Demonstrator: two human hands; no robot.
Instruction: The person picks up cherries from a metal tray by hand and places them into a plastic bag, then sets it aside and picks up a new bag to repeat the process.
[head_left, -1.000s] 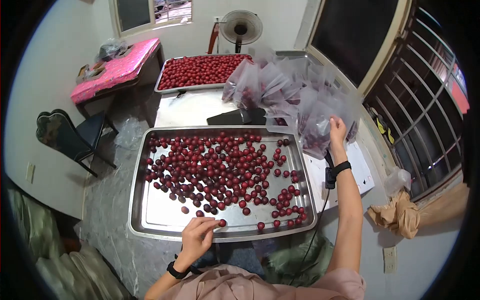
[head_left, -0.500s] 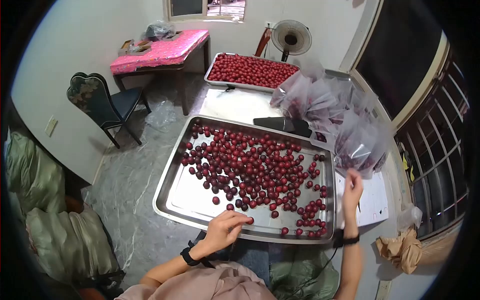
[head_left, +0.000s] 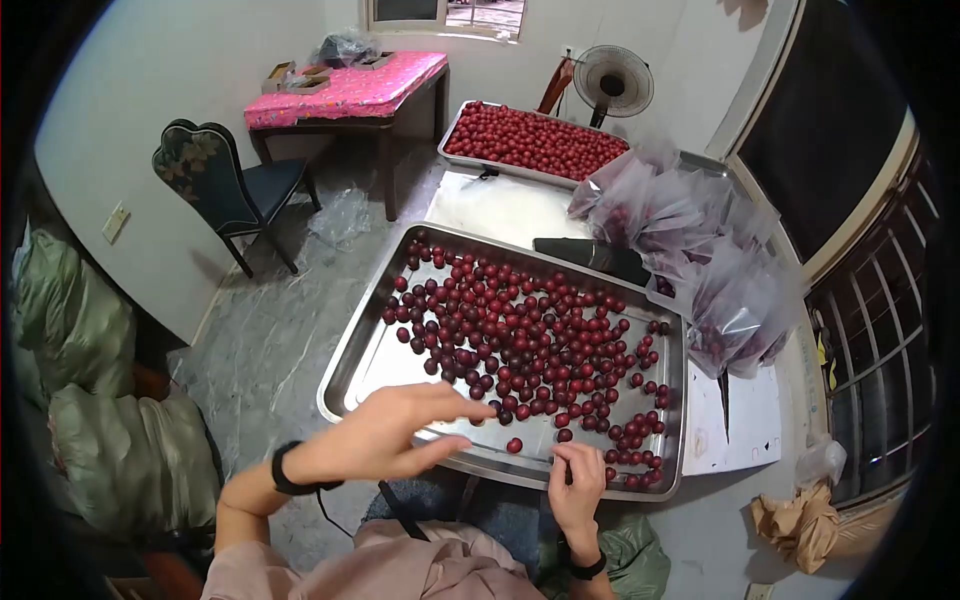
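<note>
A large metal tray point(head_left: 345, 375) holds many round dark-red plums point(head_left: 520, 325), heaped mostly in the middle and at the right. Over its front left part reaches my left hand point(head_left: 395, 430), thumb and fingers apart, fingertips close to the near edge of the heap. One loose plum point(head_left: 514, 445) lies just right of that thumb. At the front rim is my right hand point(head_left: 577, 485), its fingers curled together. Another plum point(head_left: 564, 435) sits right by its fingertips. Whatever those curled fingers hold, if anything, is hidden.
Behind stands a second tray point(head_left: 455, 160) full of redder fruit. Clear plastic bags point(head_left: 735, 300) with fruit line the right side, beside a dark object point(head_left: 590, 257) and a white box point(head_left: 745, 420). A fan point(head_left: 612, 82), chair point(head_left: 235, 190) and pink-covered table point(head_left: 350, 95) are farther off.
My right hand has come from beyond the tray's right side to its front rim. My left hand has moved left and opened, away from the plum at its fingertips. The view has shifted slightly.
</note>
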